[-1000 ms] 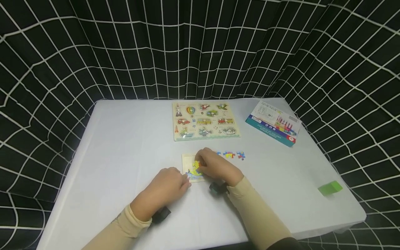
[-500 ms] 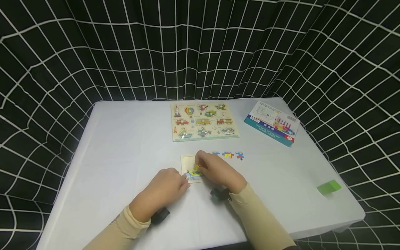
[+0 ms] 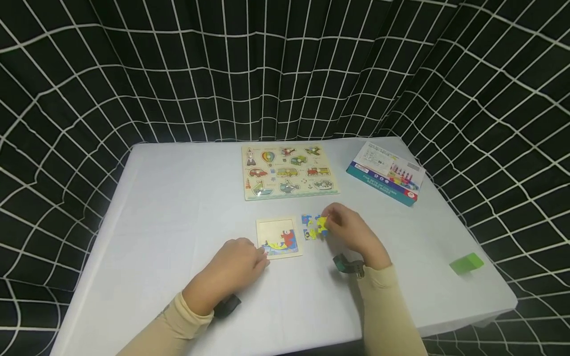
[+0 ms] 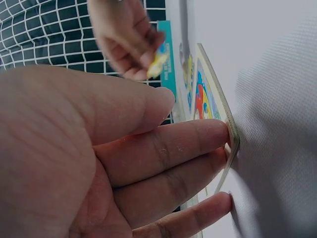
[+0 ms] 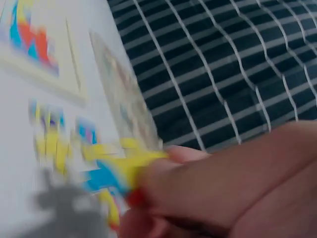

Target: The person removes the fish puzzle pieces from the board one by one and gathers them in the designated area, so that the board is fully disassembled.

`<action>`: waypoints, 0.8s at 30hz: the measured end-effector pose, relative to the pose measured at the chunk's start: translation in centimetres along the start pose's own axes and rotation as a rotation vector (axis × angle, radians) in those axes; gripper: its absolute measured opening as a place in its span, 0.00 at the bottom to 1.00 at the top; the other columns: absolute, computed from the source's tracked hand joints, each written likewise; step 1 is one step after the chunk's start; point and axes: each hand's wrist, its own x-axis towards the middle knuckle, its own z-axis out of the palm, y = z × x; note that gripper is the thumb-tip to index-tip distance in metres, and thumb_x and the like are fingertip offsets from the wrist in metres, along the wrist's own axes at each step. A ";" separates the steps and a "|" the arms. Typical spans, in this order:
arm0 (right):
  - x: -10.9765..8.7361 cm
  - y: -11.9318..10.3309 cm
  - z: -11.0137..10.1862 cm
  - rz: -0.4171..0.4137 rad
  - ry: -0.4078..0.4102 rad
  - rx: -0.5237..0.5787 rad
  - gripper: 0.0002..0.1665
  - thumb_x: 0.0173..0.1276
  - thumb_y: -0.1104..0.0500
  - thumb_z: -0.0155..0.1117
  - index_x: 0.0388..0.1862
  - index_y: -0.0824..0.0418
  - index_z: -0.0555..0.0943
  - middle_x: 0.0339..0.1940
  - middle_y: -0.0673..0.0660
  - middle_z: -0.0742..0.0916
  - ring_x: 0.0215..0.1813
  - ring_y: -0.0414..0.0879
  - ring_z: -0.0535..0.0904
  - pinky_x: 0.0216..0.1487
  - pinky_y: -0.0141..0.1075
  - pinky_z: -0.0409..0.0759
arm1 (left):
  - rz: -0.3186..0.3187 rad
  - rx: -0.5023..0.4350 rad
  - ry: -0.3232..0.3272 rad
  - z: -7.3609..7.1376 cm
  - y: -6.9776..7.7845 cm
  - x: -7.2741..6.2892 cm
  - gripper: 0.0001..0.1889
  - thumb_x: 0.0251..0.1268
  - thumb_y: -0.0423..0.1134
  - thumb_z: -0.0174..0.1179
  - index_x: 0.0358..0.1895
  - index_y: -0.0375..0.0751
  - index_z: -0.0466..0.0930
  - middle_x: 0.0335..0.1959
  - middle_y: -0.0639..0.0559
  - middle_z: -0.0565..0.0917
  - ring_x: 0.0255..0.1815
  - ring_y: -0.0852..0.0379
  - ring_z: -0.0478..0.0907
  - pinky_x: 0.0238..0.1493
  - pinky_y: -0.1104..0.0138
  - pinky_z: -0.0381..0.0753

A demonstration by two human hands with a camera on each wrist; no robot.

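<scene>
A small wooden jigsaw tray lies before me, with puzzle pieces fitted along its bottom and right side. My left hand rests at its lower left corner; in the left wrist view the extended fingertips touch the tray's edge. Right of the tray, my right hand pinches a yellow and blue puzzle piece between thumb and fingers. The held piece is raised over the table, blurred in the right wrist view, and casts a shadow. Loose puzzle pieces lie just left of the right hand, which partly hides that area.
Behind the tray lies a larger wooden peg puzzle board with vehicle pictures. A teal and white box sits at the back right. Near the table's right edge stands a green block. Dark gridded curtains surround the white table.
My right hand has lifted the yellow piece away from the tray and carried it right, over the loose pieces. The tray's picture is now uncovered. My left hand stays at the corner.
</scene>
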 end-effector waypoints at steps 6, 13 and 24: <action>0.2 1.9 -0.1 0.100 -0.081 -0.058 0.10 0.81 0.62 0.61 0.57 0.59 0.83 0.44 0.57 0.85 0.46 0.52 0.79 0.48 0.43 0.80 | -0.006 -0.004 0.001 -0.3 0.1 0.1 0.16 0.79 0.41 0.64 0.29 0.42 0.93 0.20 0.50 0.81 0.29 0.52 0.78 0.38 0.54 0.81; 0.3 2.1 0.6 0.145 -0.063 -0.073 0.10 0.80 0.62 0.63 0.56 0.61 0.83 0.46 0.58 0.87 0.48 0.53 0.80 0.51 0.45 0.81 | -0.019 -0.016 -0.015 -0.3 0.1 0.1 0.17 0.79 0.41 0.63 0.29 0.42 0.92 0.20 0.51 0.82 0.29 0.52 0.78 0.38 0.55 0.81; 0.6 1.2 1.1 0.138 -0.015 -0.115 0.03 0.79 0.62 0.66 0.45 0.61 0.82 0.40 0.58 0.83 0.44 0.52 0.78 0.44 0.41 0.79 | -0.003 -0.010 -0.009 -0.1 0.0 0.1 0.17 0.79 0.41 0.63 0.27 0.43 0.91 0.17 0.54 0.75 0.27 0.56 0.73 0.35 0.58 0.78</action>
